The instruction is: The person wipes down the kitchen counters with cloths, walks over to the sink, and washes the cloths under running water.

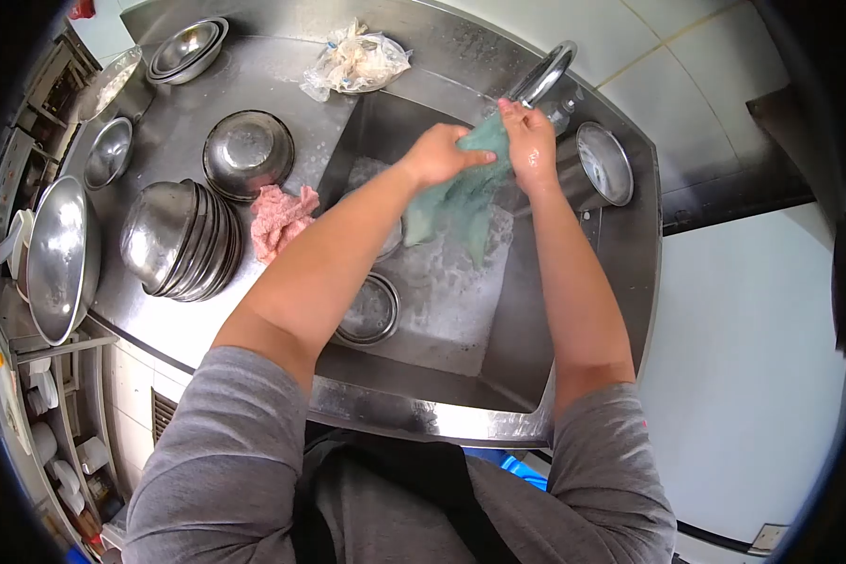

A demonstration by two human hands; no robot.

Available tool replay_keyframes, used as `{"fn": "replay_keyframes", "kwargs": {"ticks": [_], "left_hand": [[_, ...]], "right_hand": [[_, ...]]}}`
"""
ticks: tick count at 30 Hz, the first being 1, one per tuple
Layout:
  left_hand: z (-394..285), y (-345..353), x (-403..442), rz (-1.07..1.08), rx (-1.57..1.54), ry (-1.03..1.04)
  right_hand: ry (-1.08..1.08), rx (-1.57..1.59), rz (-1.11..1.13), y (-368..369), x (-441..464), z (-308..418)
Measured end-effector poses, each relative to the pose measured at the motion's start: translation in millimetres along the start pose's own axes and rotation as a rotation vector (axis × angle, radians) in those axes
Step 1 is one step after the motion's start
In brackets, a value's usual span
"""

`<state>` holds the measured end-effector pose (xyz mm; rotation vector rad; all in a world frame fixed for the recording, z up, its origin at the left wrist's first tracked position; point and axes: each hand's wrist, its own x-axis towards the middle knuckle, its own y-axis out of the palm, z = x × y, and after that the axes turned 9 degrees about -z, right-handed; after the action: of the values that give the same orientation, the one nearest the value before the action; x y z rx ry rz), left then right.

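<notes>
Green cloth (462, 188), pink rag (280, 221), grey sleeves (221, 432)

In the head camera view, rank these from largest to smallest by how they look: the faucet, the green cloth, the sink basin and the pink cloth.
1. Sink basin
2. Green cloth
3. Pink cloth
4. Faucet
Both cloths are bunched, so their spread-out sizes cannot be told.

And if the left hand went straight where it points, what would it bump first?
Beyond the green cloth it holds, the left hand would probably bump the right hand first, though depth is hard to judge.
</notes>
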<state>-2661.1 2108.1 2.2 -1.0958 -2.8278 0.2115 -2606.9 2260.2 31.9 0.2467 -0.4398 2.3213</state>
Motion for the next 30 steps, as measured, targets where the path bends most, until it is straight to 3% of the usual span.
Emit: {"fn": "replay_keyframes", "kwargs": {"ticks": [1, 2, 3, 5, 7, 10, 11, 12, 13, 15, 16, 17, 18, 19, 20, 21, 22, 23, 24, 26, 27, 28, 29, 30], "left_hand": [[0, -3, 2, 0.002, -0.091, -0.041], [-2, -7, 7, 0.001, -0.181, -0.081], [-2, -5, 12, -0.158, -0.15, -0.078], [2, -9, 18, -0.098, -0.266, -0.061], [-9, -14, 15, -0.029, -0.382, -0.044], [-7, -21, 11, 0.046, -0.161, 0.087], [-4, -26, 10, 0.095, 0.026, 0.104], [-6, -29, 8, 0.143, 0.214, 0.121], [-10, -32, 9, 0.145, 0.214, 0.121], [-18, -37, 11, 0.004, 0.6, -0.037], [-8, -32, 12, 0.006, 0.6, -0.037], [2, -23, 12, -0.353, 0.579, -0.08], [10, -14, 12, -0.712, 0.547, -0.122], [7, 0, 15, -0.833, 0.143, -0.447], [79, 15, 56, -0.861, -0.472, -0.656], [61, 27, 33, -0.618, -0.845, -0.666], [48, 35, 19, -0.413, -1.041, -0.604], [41, 43, 13, -0.302, -1.121, -0.54], [32, 46, 10, -0.215, -1.155, -0.475], [19, 50, 8, -0.112, -1.15, -0.369], [16, 49, 9, -0.065, -1.14, -0.327], [1, 42, 5, -0.022, -1.117, -0.279], [-12, 37, -6, 0.007, -1.234, -0.418], [-8, 32, -8, 0.004, -1.235, -0.423]], "right_hand": [[-0.088, -0.2, 0.094, -7, 5, -3], [-0.088, -0.201, 0.093, -12, 5, -7], [-0.163, -0.24, 0.2, -13, 3, -9], [-0.241, -0.278, 0.31, -19, 4, -9], [0.104, -0.397, 0.556, -32, 0, 15], [0.225, -0.435, 0.615, -46, 5, 53], [0.252, -0.242, 0.596, -49, 8, 32], [0.255, -0.241, 0.593, -49, 4, 35], [0.267, -0.175, 0.567, -48, -2, 37], [0.281, -0.109, 0.541, -42, -15, 42], [0.123, -0.205, 0.504, -36, -23, 46], [-0.035, -0.3, 0.467, -30, -32, 49], [-0.035, -0.3, 0.467, -23, -45, 52], [-0.166, -0.29, 0.463, -15, -59, 55], [-0.298, -0.28, 0.456, -9, -68, 57], [-0.299, -0.28, 0.456, -3, -73, 56], [-0.064, 0.027, 0.445, 1, -77, 52], [0.174, 0.332, 0.42, 2, -81, 45], [0.175, 0.33, 0.417, 1, -78, 31], [-0.44, -0.557, -0.228, 9, -62, -15], [-0.267, -0.372, -0.15, 15, -58, -33], [-0.267, -0.371, -0.148, 16, -57, -30], [-0.158, -0.326, -0.058, 14, -58, -29], [-0.05, -0.279, 0.028, 12, -57, -22]]}}
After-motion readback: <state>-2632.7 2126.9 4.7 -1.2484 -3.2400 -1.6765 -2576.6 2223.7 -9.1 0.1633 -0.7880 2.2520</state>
